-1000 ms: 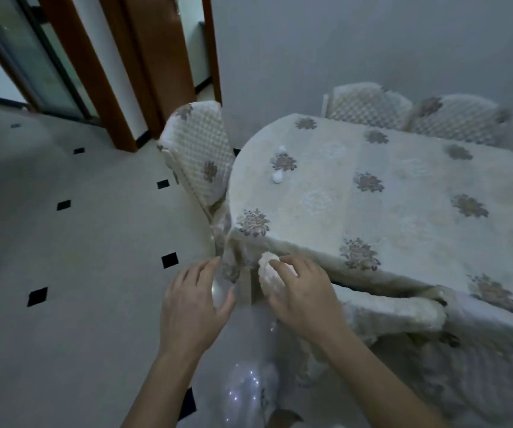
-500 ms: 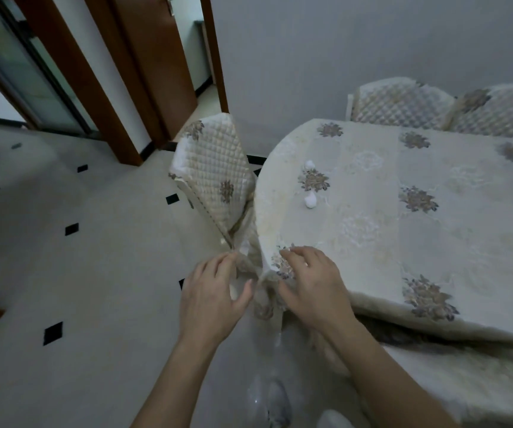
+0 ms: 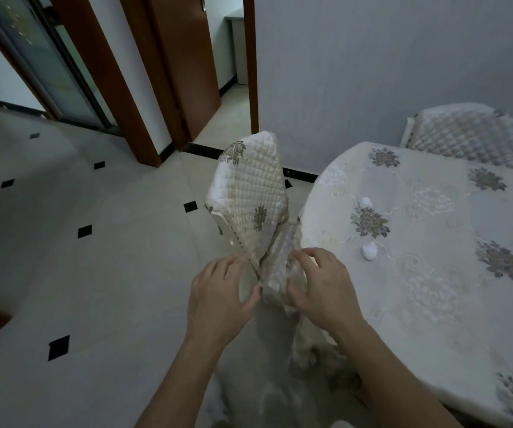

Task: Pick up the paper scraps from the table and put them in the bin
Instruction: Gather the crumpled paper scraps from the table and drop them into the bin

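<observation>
Two white crumpled paper scraps lie on the table's patterned cloth (image 3: 434,273): one scrap (image 3: 369,250) near the left edge, just right of my right hand, and a smaller scrap (image 3: 366,201) farther back. My left hand (image 3: 218,301) and my right hand (image 3: 321,288) are close together off the table's left edge. Each pinches the rim of a clear plastic bag (image 3: 267,366) that hangs down between my forearms. A pale lump (image 3: 341,424) shows at the frame's bottom edge; I cannot tell what it is.
A quilted chair back (image 3: 249,199) stands right behind my hands, against the table's left end. Another quilted chair (image 3: 471,134) is at the far side by the wall. Tiled floor (image 3: 94,273) stretches left toward wooden door frames (image 3: 100,72).
The view has swung left, so the table now sits on the right. Both hands stayed together on the bag. A white lump at my right fingertips one second ago is gone.
</observation>
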